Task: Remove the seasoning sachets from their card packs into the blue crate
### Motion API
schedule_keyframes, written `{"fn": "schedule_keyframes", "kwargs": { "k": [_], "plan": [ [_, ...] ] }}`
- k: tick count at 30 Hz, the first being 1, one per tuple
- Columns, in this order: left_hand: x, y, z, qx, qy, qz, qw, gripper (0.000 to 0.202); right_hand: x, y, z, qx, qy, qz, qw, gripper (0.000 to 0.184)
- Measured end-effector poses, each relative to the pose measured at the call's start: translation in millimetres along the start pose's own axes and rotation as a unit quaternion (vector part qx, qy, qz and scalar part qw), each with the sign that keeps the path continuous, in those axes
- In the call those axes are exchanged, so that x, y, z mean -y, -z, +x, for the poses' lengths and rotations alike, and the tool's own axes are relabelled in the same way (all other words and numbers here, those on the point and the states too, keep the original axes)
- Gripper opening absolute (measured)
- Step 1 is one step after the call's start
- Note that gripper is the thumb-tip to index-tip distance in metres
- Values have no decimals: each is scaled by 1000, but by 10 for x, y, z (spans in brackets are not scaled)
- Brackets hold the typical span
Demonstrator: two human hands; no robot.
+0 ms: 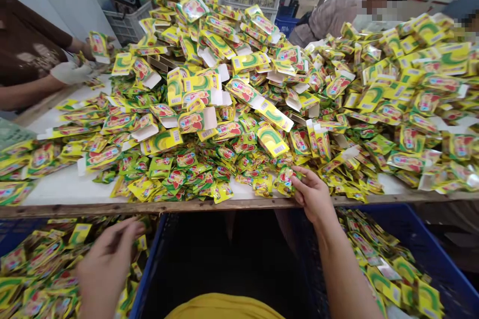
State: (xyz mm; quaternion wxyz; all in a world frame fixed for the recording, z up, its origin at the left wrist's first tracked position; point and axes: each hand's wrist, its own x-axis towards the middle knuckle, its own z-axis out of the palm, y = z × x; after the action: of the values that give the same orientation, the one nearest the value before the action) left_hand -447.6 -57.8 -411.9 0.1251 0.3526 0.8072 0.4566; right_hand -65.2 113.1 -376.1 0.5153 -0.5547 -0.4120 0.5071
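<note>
The small sachet (284, 179) lies just behind the table's front edge (187, 206), at the near fringe of the loose layer of like sachets there. It is crumpled and half propped on its neighbours, so its long axis cannot be read with certainty. The right hand (314, 197) comes at it from the right and slightly nearer the edge, wrist crossing the edge, fingers bent leftward and thumb under them, pinching the sachet's right end.

The left hand (107, 264) is well apart from it, below the table's edge and far to the left, blurred, fingers loosely spread with nothing visible between them. It hovers over the sachets that fill the left blue crate (149, 254). So the right hand is by far the nearer.

Below the edge on the right stands a second blue crate (430, 239), also holding sachets. Beyond the edge, the big heap of cartons (262, 84) rises toward the table's far side. At the far left of the table a co-worker's gloved hand (71, 72) holds one carton up; another person sits behind the heap.
</note>
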Motion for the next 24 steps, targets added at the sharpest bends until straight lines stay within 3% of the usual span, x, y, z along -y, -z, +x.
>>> {"fn": "schedule_keyframes", "kwargs": {
  "k": [2,4,6,8,11,13,16,18,20,22,24],
  "plan": [
    [-501,-409,-223,120,-109,-54,985,16,-40,-39,59,60,-19,-54,997,47],
    [-901,-750,-364,211,-267,-93,936,14,-94,-144,151,110,0,-174,979,43],
    [-1177,-963,-377,259,-378,-107,882,18,-142,-241,251,124,42,-297,946,37],
    [-1358,-1050,-250,269,-432,-100,855,20,-162,-290,330,121,91,-377,914,32],
    [-1546,-1042,140,204,-471,-68,856,19,-147,-299,379,149,160,-467,857,27],
    [-1663,-1015,458,110,-459,-33,881,17,-132,-309,367,167,190,-528,811,24],
    [-1835,-1012,911,-17,-407,47,912,28,-125,-355,289,179,196,-550,792,21],
    [-1922,-1033,1173,-1,-418,133,898,54,-129,-371,217,187,197,-531,802,23],
    [-1970,-1047,1393,76,-437,214,870,68,-130,-339,151,194,208,-507,814,24],
    [-1990,-1032,1532,123,-432,245,859,63,-101,-255,96,186,222,-486,825,22],
    [-2009,-983,1521,95,-427,227,870,52,-18,-151,34,160,226,-436,856,17]
  ]
}}
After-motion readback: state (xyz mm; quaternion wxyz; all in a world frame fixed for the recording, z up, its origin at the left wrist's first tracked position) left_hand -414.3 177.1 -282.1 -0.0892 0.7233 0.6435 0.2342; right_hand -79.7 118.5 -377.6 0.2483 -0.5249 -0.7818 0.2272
